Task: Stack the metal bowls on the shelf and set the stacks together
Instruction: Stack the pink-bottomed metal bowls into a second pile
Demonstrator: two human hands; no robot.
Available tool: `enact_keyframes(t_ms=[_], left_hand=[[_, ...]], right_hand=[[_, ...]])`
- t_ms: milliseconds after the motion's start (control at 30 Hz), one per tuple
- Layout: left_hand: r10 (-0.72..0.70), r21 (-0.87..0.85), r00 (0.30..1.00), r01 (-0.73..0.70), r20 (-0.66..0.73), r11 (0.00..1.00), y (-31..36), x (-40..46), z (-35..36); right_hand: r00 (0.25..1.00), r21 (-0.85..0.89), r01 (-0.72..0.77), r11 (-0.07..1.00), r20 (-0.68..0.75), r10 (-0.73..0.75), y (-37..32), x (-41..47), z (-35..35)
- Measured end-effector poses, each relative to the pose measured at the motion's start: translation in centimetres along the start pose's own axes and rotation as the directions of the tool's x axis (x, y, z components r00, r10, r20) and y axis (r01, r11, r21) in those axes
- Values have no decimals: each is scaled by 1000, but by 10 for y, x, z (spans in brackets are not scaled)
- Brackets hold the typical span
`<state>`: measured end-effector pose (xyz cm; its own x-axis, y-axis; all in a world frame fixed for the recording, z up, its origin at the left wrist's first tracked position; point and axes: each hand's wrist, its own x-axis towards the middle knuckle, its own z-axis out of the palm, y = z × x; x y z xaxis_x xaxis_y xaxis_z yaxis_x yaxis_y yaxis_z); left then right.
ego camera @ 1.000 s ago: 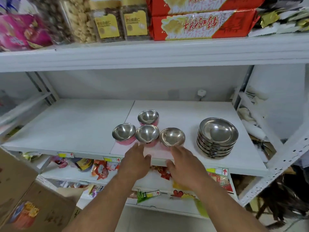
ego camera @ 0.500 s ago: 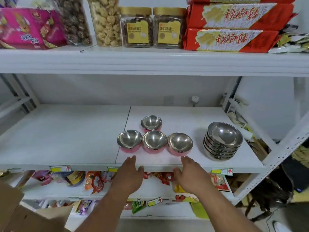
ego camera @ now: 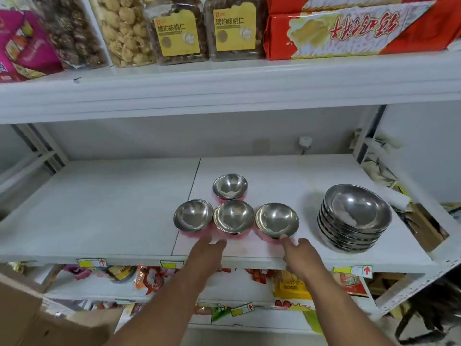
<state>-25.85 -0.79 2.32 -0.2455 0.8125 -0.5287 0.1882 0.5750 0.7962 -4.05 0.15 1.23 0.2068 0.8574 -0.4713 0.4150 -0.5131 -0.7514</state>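
Note:
Several small metal bowls with pink outsides stand on the white shelf [ego camera: 99, 216]: a left bowl [ego camera: 193, 216], a middle bowl [ego camera: 233, 217], a right bowl [ego camera: 277, 221] and a back bowl [ego camera: 230, 187]. To the right sits a stack of larger metal bowls [ego camera: 355, 218]. My left hand [ego camera: 205, 255] reaches over the shelf's front edge, fingers apart, just below the left and middle bowls. My right hand [ego camera: 300, 255] is open too, its fingertips touching the rim of the right bowl. Neither hand holds anything.
The shelf above [ego camera: 224, 83] carries snack jars [ego camera: 174, 28] and red boxes [ego camera: 349, 28], leaving limited headroom. A slanted white frame post [ego camera: 411, 290] borders the right side. Packaged snacks [ego camera: 291, 285] fill the shelf below. A cardboard box [ego camera: 37, 320] sits at lower left.
The view has closed in on the shelf. Both hands moved forward from the shelf's front edge toward the small bowls; the right fingertips now touch the right bowl.

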Motion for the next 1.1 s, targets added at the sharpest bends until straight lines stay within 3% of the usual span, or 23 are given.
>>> enact_keyframes(t_ms=[67, 300, 567, 800, 1000, 1100], left_hand=[[-87, -207, 996, 88, 14, 974, -1, 4, 7], [-165, -417, 986, 151, 2, 896, 15, 20, 17], [-178, -499, 982, 181, 55, 847, 21, 44, 21], [-156, -506, 983, 184, 97, 843, 17, 57, 21], [-129, -504, 986, 164, 105, 848, 14, 52, 20], [-147, -514, 982, 188, 121, 837, 13, 46, 22]], right_hand=[[1000, 105, -28, 994, -4, 28, 16, 24, 5], [998, 276, -58, 959, -16, 65, 5, 34, 3], [994, 418, -107, 902, 10, 113, -3, 47, 3], [990, 395, -120, 911, -22, 140, -12, 42, 2], [983, 425, 19, 905, -171, 60, -24, 38, 2], [986, 481, 81, 873, -168, 1, -41, 31, 1]])
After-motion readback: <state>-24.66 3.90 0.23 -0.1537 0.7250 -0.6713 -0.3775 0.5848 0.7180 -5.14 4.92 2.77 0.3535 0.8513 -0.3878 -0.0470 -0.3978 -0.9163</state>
